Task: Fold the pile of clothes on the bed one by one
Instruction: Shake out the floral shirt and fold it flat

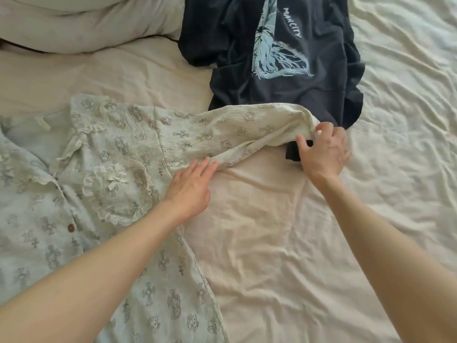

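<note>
A pale green pyjama shirt (103,194) with a cross and kitten print lies spread face up on the left of the bed. Its collar is lace-trimmed, and a frilled pocket with a bow sits on the chest. One long sleeve (222,134) stretches out to the right. My left hand (191,186) rests flat with straight fingers on the sleeve near the armpit. My right hand (324,149) pinches the sleeve's cuff end, which lies over the hem of a dark navy T-shirt (284,53) printed with a light blue graphic.
The cream bedsheet (272,243) is wrinkled across the middle and right. A white pillow or duvet (86,23) is bunched at the top left, beside the dark T-shirt.
</note>
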Demonstrator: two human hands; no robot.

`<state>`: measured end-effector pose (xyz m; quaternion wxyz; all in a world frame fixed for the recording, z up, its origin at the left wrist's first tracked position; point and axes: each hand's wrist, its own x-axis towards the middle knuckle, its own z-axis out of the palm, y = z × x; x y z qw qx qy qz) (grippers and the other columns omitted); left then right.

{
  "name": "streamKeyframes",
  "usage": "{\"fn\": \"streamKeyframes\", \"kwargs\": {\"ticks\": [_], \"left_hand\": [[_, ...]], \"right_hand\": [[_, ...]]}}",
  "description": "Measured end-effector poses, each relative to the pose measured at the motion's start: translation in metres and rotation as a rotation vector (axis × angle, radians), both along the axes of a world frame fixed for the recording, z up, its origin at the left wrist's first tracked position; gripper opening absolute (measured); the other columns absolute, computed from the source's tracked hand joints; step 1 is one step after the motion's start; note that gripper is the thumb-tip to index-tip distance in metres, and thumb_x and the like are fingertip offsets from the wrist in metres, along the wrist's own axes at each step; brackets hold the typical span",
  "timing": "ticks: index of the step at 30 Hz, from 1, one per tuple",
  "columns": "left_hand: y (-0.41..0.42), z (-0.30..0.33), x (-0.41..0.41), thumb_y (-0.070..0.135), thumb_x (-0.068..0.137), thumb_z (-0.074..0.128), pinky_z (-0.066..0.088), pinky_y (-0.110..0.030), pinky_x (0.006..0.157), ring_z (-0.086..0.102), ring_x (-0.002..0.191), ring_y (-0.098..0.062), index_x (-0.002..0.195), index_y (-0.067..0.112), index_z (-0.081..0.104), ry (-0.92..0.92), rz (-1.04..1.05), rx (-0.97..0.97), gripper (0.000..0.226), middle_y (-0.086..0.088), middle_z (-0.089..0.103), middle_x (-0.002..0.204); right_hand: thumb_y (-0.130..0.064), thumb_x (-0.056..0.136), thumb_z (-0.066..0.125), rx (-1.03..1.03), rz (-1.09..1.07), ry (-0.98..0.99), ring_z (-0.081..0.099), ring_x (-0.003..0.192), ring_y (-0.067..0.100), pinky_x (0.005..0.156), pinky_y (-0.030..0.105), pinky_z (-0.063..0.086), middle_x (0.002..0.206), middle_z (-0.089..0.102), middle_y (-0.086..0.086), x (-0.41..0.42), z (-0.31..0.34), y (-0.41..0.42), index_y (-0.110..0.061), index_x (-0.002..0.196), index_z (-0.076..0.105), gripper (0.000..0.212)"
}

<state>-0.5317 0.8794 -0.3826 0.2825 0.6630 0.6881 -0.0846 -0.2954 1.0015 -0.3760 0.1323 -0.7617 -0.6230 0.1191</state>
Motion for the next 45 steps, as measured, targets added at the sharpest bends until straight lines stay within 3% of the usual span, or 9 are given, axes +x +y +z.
{"fn": "streamKeyframes", "kwargs": {"ticks": [8, 13, 17, 20, 28, 32, 37, 41, 45], "left_hand": [[0.001, -0.023, 0.001, 0.025, 0.097, 0.039, 0.014, -0.058, 0.113, 0.003, 0.145, -0.022, 0.149, 0.035, 0.011, 0.036, -0.078, -0.151, 0.060, 0.003, 0.002, 0.158], [0.004, -0.029, -0.001, 0.027, 0.099, 0.038, 0.009, -0.058, 0.114, -0.003, 0.146, -0.022, 0.149, 0.037, 0.008, 0.027, -0.084, -0.215, 0.059, 0.004, -0.006, 0.159], [0.006, -0.029, -0.001, 0.029, 0.100, 0.037, 0.007, -0.057, 0.115, -0.005, 0.146, -0.022, 0.149, 0.038, 0.007, 0.025, -0.078, -0.237, 0.058, 0.004, -0.007, 0.159], [0.007, -0.029, -0.001, 0.029, 0.100, 0.038, 0.008, -0.058, 0.114, -0.005, 0.146, -0.022, 0.149, 0.037, 0.008, 0.028, -0.085, -0.250, 0.058, 0.004, -0.008, 0.159], [0.008, -0.028, -0.001, 0.028, 0.100, 0.038, 0.009, -0.057, 0.114, -0.005, 0.146, -0.023, 0.149, 0.038, 0.009, 0.027, -0.089, -0.248, 0.058, 0.004, -0.008, 0.159], [0.001, -0.024, 0.001, 0.027, 0.100, 0.035, 0.006, -0.056, 0.114, -0.008, 0.146, -0.023, 0.149, 0.037, 0.007, 0.027, -0.081, -0.203, 0.058, 0.004, -0.010, 0.159], [-0.026, -0.022, 0.005, 0.020, 0.099, 0.035, -0.012, -0.047, 0.113, -0.023, 0.141, -0.021, 0.149, 0.036, 0.002, 0.063, -0.081, -0.025, 0.062, 0.004, -0.022, 0.155], [-0.045, -0.014, -0.001, 0.016, 0.098, 0.038, -0.004, -0.034, 0.116, -0.012, 0.144, -0.013, 0.148, 0.027, 0.023, -0.223, 0.098, 0.060, 0.053, 0.004, -0.006, 0.158], [-0.061, 0.011, -0.008, 0.015, 0.097, 0.046, 0.022, -0.026, 0.111, 0.024, 0.137, -0.004, 0.134, 0.028, 0.044, -0.616, 0.542, 0.103, 0.039, 0.014, 0.032, 0.146]], "right_hand": [[-0.019, 0.082, 0.066, -0.472, -0.451, 0.711, 0.057, 0.091, 0.020, 0.074, 0.032, 0.051, 0.095, 0.060, 0.000, 0.058, 0.011, 0.058, -0.010, 0.114, 0.061, 0.034], [-0.021, 0.083, 0.056, -0.138, -0.425, 0.308, 0.052, 0.112, 0.022, 0.090, 0.033, 0.042, 0.117, 0.059, 0.002, 0.065, 0.015, 0.073, -0.021, 0.102, 0.062, 0.020], [-0.021, 0.085, 0.052, 0.288, 0.154, -0.115, 0.048, 0.111, 0.031, 0.090, 0.039, 0.027, 0.112, 0.057, 0.011, 0.035, 0.009, 0.040, -0.014, 0.103, 0.063, 0.022], [-0.017, 0.087, 0.053, 0.141, 0.620, -0.292, 0.047, 0.117, 0.031, 0.102, 0.047, 0.022, 0.117, 0.061, 0.008, 0.025, -0.003, 0.019, -0.013, 0.110, 0.067, 0.028], [0.002, 0.070, 0.067, 0.236, 0.625, -0.368, 0.060, 0.085, 0.034, 0.085, 0.049, 0.039, 0.083, 0.062, 0.011, 0.065, -0.007, -0.020, -0.006, 0.079, 0.069, 0.012], [-0.021, 0.084, 0.065, 0.038, -0.028, 0.041, 0.052, 0.106, 0.034, 0.087, 0.039, 0.032, 0.107, 0.057, 0.014, 0.061, -0.013, -0.054, -0.006, 0.104, 0.063, 0.025], [-0.053, 0.089, 0.055, -0.393, -1.002, 1.415, 0.057, 0.100, 0.020, 0.088, 0.035, 0.048, 0.105, 0.059, 0.007, 0.039, -0.003, -0.042, -0.006, 0.128, 0.052, 0.061], [-0.018, 0.094, 0.055, -0.122, -1.090, 1.491, 0.061, 0.075, 0.016, 0.060, 0.028, 0.048, 0.088, 0.064, 0.002, 0.035, 0.013, -0.013, -0.014, 0.091, 0.057, 0.006], [-0.003, 0.088, 0.055, 0.260, -0.727, 1.109, 0.054, 0.067, 0.006, 0.064, 0.018, 0.048, 0.074, 0.056, -0.005, -0.007, 0.041, -0.010, -0.016, 0.079, 0.054, 0.016]]}}
